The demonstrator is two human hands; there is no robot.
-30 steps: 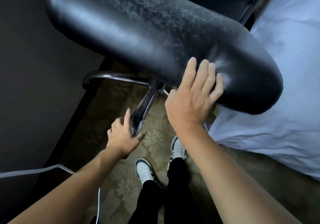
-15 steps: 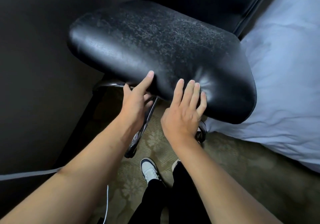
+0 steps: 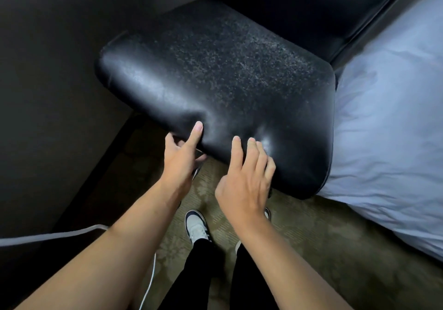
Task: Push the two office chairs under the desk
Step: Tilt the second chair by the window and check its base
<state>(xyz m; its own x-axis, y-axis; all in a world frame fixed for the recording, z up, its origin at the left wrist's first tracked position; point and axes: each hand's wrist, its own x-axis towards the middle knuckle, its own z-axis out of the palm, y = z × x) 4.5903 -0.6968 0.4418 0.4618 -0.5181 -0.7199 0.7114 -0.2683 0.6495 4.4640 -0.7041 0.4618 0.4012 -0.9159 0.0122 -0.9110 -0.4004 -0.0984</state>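
- 1 black office chair [image 3: 215, 89] fills the center and top of the frame, its worn, flaking seat tilted down toward the person.
- The left hand [image 3: 181, 158] grips the seat's lower front edge, thumb on top, fingers curled underneath.
- The right hand [image 3: 244, 185] lies loose and unclosed against the same edge, just right of the left, fingertips [image 3: 236, 141] touching the padding.
- A pale bedsheet [image 3: 388, 142] covers the right side, meeting the seat's right edge.
- Patterned carpet [image 3: 299, 233] and 1 white-and-black shoe [image 3: 196, 226] show at bottom center; a white cable [image 3: 55, 236] crosses the lower left.
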